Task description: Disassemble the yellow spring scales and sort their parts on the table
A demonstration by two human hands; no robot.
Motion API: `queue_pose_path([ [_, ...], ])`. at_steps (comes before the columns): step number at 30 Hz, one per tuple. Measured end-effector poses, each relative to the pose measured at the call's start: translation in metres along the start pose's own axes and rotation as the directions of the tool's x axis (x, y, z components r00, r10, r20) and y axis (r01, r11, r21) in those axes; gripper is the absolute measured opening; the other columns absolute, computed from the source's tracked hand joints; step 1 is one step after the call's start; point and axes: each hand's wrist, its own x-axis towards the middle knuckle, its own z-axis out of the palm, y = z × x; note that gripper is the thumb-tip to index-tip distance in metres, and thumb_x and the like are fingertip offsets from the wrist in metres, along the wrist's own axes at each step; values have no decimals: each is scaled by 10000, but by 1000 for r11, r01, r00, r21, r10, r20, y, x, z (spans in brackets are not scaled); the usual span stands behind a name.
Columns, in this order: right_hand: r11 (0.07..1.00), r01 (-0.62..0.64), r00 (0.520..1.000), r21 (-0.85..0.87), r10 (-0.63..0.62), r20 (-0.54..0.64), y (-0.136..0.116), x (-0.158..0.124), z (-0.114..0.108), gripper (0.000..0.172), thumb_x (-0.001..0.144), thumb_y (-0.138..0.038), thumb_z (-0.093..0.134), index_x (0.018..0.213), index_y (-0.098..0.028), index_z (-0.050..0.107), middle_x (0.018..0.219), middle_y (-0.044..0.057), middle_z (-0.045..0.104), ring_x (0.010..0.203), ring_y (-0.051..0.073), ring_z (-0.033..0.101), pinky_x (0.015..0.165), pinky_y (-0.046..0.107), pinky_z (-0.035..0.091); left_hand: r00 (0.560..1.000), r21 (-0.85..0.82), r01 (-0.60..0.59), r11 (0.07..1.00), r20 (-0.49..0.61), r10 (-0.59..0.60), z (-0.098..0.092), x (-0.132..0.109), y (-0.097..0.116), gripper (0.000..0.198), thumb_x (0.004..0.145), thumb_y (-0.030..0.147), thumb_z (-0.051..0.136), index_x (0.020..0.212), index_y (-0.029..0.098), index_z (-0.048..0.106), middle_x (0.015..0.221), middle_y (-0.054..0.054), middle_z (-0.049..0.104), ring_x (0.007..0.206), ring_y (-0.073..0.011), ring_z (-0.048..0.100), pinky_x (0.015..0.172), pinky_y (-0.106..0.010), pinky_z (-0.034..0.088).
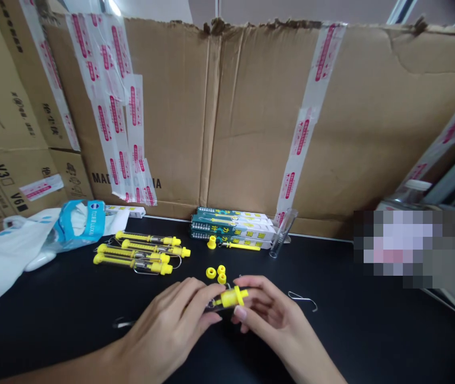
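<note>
My left hand (177, 312) is closed around the clear tube of a spring scale, most of it hidden under my fingers. A yellow cap (233, 297) shows at the tube's right end. Thumb and fingers of my right hand (269, 309) are closed about that cap. Left of my left hand, a metal hook (124, 323) lies partly covered. Just beyond my hands are a yellow ring (210, 273) and two small yellow caps (221, 274). A loose bent wire hook (303, 300) lies right of my right hand.
Several yellow spring scales (141, 255) lie at the left. Behind are stacked printed boxes (231, 226), a yellow plug (212, 242), a yellow rod (243, 246) and a standing clear tube (284, 233). A blue-white packet (81, 221) sits far left. Cardboard (259, 117) walls the back.
</note>
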Motion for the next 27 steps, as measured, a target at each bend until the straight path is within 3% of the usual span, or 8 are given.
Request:
queue_pose_path([
  [3, 999, -49, 991, -19, 51, 124, -2, -1, 3, 271, 843, -418, 713, 1041, -239, 668, 986, 32, 692, 895, 168, 643, 808, 291, 539, 1000, -38, -6, 999, -21, 5, -3, 1, 1, 302, 1052, 297, 334, 1246, 169, 527, 958, -56, 678, 816, -171, 700, 702, -286, 592],
  [5, 994, -22, 987, -104, 38, 159, -3, -3, 7, 257, 843, -428, 705, 1001, -225, 695, 965, 39, 687, 868, 174, 639, 800, 298, 530, 1000, -70, 0, 998, -21, -2, -4, 2, 3, 301, 1055, 301, 328, 1225, 170, 540, 937, -44, 678, 796, -150, 701, 692, -255, 589],
  [9, 872, 217, 976, -439, -187, 111, -5, -7, 12, 199, 867, -406, 676, 867, -210, 705, 828, 23, 642, 740, 163, 595, 664, 264, 501, 999, -34, -32, 999, -43, 30, -4, 3, 5, 294, 1053, 304, 341, 1202, 168, 555, 888, -31, 686, 747, -147, 702, 635, -246, 583],
  [13, 688, 310, 929, -656, -366, 56, -9, -10, 9, 217, 926, -339, 607, 754, -207, 623, 796, 13, 602, 759, 169, 586, 713, 273, 478, 997, 106, -30, 994, -61, 37, 3, 0, 3, 288, 1048, 264, 349, 1210, 144, 555, 865, -43, 698, 702, -172, 706, 547, -271, 570],
  [16, 681, 275, 937, -679, -349, 29, -8, -12, 4, 209, 984, -302, 507, 809, -220, 585, 795, -3, 609, 748, 154, 583, 719, 259, 459, 1000, 184, 8, 983, -27, -3, 8, -2, 0, 308, 1054, 265, 323, 1198, 152, 571, 837, -33, 697, 663, -167, 702, 521, -267, 556],
  [20, 755, 233, 968, -613, -243, 68, -3, -13, 4, 251, 1018, -296, 430, 824, -226, 574, 822, -7, 647, 756, 139, 620, 719, 234, 457, 1000, 264, -8, 964, -1, 9, 9, -3, -1, 337, 1060, 261, 286, 1179, 150, 581, 773, -19, 676, 628, -158, 691, 481, -247, 519],
  [23, 802, 216, 976, -557, -179, 120, -3, -13, 7, 282, 1035, -301, 361, 841, -223, 550, 738, -24, 623, 612, 111, 591, 620, 210, 457, 1000, 301, 4, 954, 6, -6, 9, -2, -1, 408, 1061, 365, 249, 1141, 155, 589, 776, -26, 680, 641, -166, 698, 460, -242, 499],
  [27, 682, 263, 962, -682, -243, 128, -6, -14, 9, 175, 969, -342, 498, 850, -222, 544, 660, -35, 542, 576, 126, 520, 543, 218, 428, 997, 308, 22, 951, 67, -44, 10, -3, -1, 418, 1059, 379, 239, 1082, 164, 597, 754, -15, 680, 629, -166, 700, 470, -241, 500],
])
